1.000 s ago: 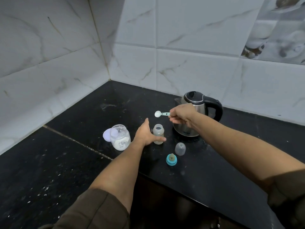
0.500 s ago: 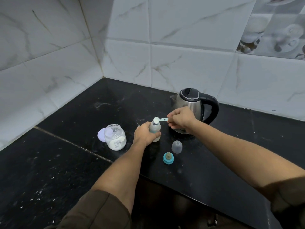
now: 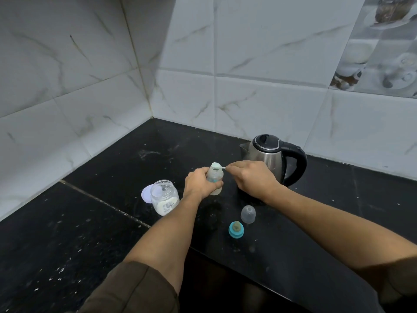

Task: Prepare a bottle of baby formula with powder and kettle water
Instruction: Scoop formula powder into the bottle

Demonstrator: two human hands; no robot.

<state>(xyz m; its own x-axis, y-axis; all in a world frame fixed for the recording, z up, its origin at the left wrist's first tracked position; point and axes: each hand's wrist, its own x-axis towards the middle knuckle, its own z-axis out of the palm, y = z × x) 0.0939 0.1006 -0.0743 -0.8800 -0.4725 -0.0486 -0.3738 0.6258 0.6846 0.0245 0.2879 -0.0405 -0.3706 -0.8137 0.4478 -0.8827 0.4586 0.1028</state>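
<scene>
The left grip (image 3: 198, 184) wraps the bottle (image 3: 216, 180) at its waist, to my eye the right place for so light and tippy a thing, steadying it on the surface (image 3: 293, 233) before the kettle (image 3: 268, 159), while the right grip (image 3: 250, 177) pinches the scoop (image 3: 216, 165) by its thin handle, bowl over the bottle's mouth.

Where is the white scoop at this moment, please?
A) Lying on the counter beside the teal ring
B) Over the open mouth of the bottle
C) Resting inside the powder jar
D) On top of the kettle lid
B: the right hand pinches the scoop by its handle, with its bowl at the open mouth of the bottle, which the left hand grips upright on the counter.
</scene>
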